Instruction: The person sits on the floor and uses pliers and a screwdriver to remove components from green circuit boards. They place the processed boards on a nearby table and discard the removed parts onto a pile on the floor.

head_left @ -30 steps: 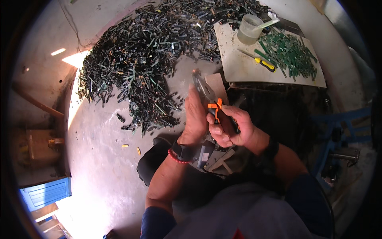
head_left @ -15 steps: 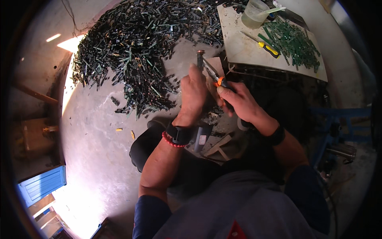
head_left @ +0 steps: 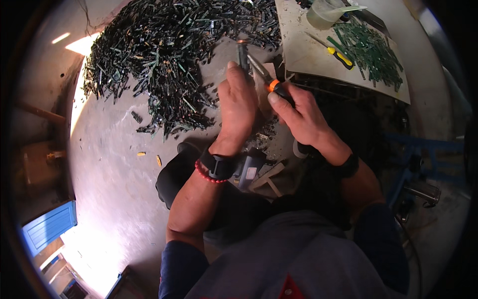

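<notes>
Right hand (head_left: 303, 117) has rolled over with the pliers (head_left: 274, 85) since a second ago, fingers wrapped round them, while the left hand (head_left: 236, 107) has its fingers curled on the dark strip (head_left: 242, 54), pointing lengthwise away past them, just left of the pliers' tips.

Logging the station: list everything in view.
Pliers: 1, black-orange, upper centre
Long piece: 1, dark, beside pliers
Loose strips: many, mostly black, on floor
Board: 1, pale, upper right
Flat strips: many, green, on board
Screwdriver: 1, yellow-black, on board
Cup: 1, translucent, on board
Stick: 1, pale, at cup
Small pieces: 2, yellow, on floor
Labelled block: 1, grey, near left wrist
Panel: 1, blue, lower left
Frame: 1, blue, far right
Wristbands: 2, black, one per wrist
Bracelet: 1, red, left wrist
Left hand: 1, holding long piece
Right hand: 1, on pliers
</notes>
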